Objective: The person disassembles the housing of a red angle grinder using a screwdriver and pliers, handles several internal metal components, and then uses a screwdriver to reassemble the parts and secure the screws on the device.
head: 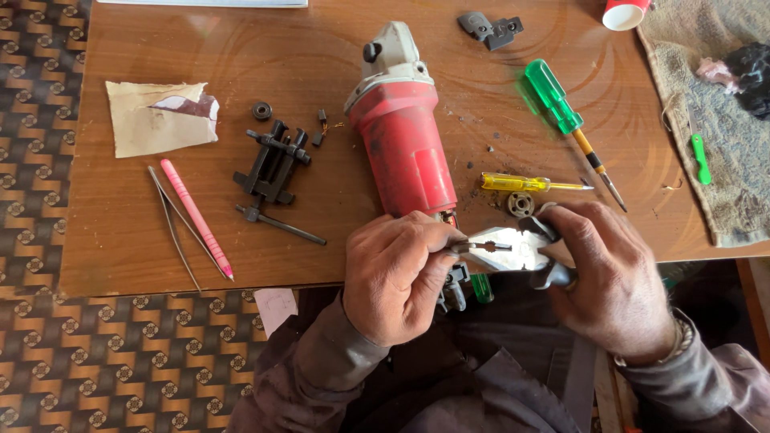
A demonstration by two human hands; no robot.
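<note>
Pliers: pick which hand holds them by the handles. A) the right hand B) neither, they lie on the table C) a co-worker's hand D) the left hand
A: the right hand wraps the dark handles of the pliers, while the left hand only pinches near their tip, at the rear end of the red angle grinder.

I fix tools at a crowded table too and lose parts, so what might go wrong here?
The pliers in the right hand pinch a thin part that the left hand steadies at the table edge; if it slips, it may drop to the floor. The red grinder overhangs that edge and might tip. The small bearing and loose bits lie where a sleeve might sweep them.
</note>
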